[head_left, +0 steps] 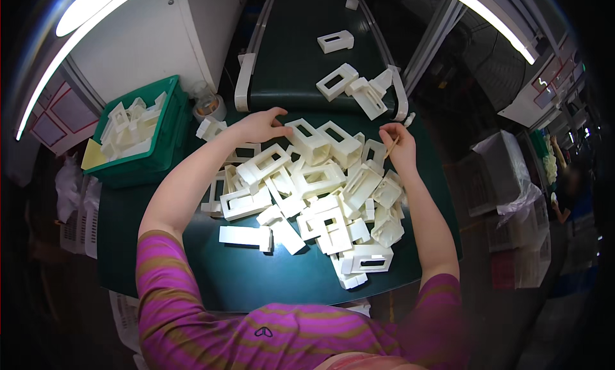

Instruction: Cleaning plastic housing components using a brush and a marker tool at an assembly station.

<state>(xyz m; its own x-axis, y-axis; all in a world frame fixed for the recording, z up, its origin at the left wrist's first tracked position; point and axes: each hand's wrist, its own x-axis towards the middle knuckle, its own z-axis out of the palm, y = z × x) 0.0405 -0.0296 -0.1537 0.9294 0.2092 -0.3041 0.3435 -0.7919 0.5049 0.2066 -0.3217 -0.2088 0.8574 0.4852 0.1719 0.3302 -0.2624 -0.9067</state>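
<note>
The left hand (261,125) reaches out to the far side of the counter (160,254), palm down, fingers loosely spread and bent, its fingertips touching the far edge of a white plastic frame (309,139) that sits on top of the pile; it has not closed around the part. The right hand (397,144) is curled at the far right of the pile, pinching a thin tan stick (392,146) between thumb and fingers, the stick slanting down toward the parts just below it.

Between and near both hands lies a heap of white plastic frames (320,203), rectangular pieces with open windows, tumbled at all angles over the dark green counter. A few lie apart on the near side, one flat piece (245,235) to the left and one boxy piece (366,258) to the right.

Beyond the hands, a dark conveyor belt (288,56) runs away from the counter, carrying more white pieces, with a cluster (359,88) at its near end. To the far left, a green bin (144,139) holds more white parts, and a small round container (208,106) stands between the bin and the belt.
</note>
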